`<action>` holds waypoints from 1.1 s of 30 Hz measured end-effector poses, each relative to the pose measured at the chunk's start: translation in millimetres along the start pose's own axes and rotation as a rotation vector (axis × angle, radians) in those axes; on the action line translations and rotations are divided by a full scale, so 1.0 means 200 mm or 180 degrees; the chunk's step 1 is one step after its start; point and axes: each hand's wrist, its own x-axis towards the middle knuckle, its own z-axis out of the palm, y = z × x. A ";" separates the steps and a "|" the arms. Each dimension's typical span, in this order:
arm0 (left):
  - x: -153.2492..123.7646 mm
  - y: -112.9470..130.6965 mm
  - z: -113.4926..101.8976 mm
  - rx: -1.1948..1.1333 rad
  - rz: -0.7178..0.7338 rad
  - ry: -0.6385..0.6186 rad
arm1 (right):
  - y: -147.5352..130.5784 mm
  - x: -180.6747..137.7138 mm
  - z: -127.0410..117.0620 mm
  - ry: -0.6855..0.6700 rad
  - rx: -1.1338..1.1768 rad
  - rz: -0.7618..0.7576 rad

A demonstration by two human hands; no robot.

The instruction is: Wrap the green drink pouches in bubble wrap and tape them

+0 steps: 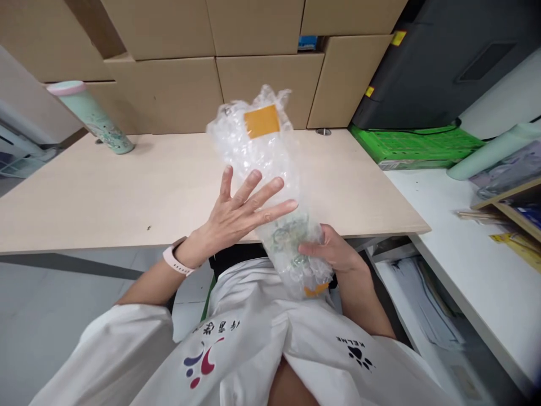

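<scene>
A long bundle in clear bubble wrap [270,160] is held at a slant in front of my body, its upper end over the table. Orange tape [262,121] is stuck near its top, and more orange tape shows at its lower end. Something with a green pattern shows blurrily through the lower part of the wrap. My right hand [333,248] grips the bundle near its lower end, thumb on top. My left hand [251,206] is open, fingers spread across the front of the bundle; whether the palm touches it I cannot tell.
On the wooden table [169,192] stands a mint-green tumbler [93,118] with a pink lid, at the back left. Stacked cardboard boxes [177,93] line the back. To the right are a green crate [406,146], a dark case [443,67] and a mint cylinder [494,152] on a white desk [456,242].
</scene>
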 end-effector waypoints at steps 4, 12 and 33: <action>0.02 0.00 -0.03 -0.0299 0.0230 0.0445 | 0.02 0.01 0.02 -0.0222 -0.0199 -0.0145; -0.01 0.17 -0.11 -0.3526 -0.1159 -0.0322 | 0.01 -0.01 0.05 0.0139 -0.0319 -0.0668; 0.05 0.18 0.23 -0.4669 -0.3060 0.0364 | -0.14 0.19 0.06 0.0506 -0.0795 -0.1222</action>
